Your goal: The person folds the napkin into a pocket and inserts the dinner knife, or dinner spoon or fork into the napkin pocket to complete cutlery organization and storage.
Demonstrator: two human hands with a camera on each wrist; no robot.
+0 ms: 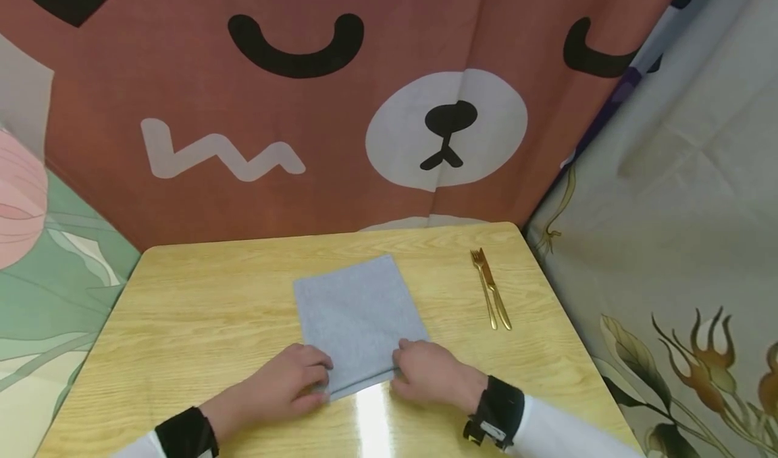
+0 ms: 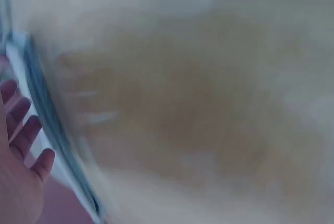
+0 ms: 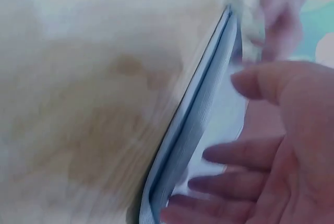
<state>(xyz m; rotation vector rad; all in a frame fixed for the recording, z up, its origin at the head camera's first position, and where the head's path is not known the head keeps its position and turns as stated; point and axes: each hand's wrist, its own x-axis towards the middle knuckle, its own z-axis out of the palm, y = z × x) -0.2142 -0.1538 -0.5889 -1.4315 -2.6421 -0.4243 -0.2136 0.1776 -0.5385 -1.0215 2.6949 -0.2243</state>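
The folded cloth (image 1: 361, 316) lies on the table (image 1: 213, 296). The person's left grip (image 1: 288, 380) is at the cloth's near left corner, the right grip (image 1: 430, 373) at the cloth's near right corner. To the right of the cloth and apart from it lie a fork (image 1: 486, 296) and a knife (image 1: 494, 288) side by side, the fork nearer the cloth. Behind the cloth hangs a back curtain (image 1: 334, 113); well to the cloth's left, a side curtain (image 1: 55, 302).
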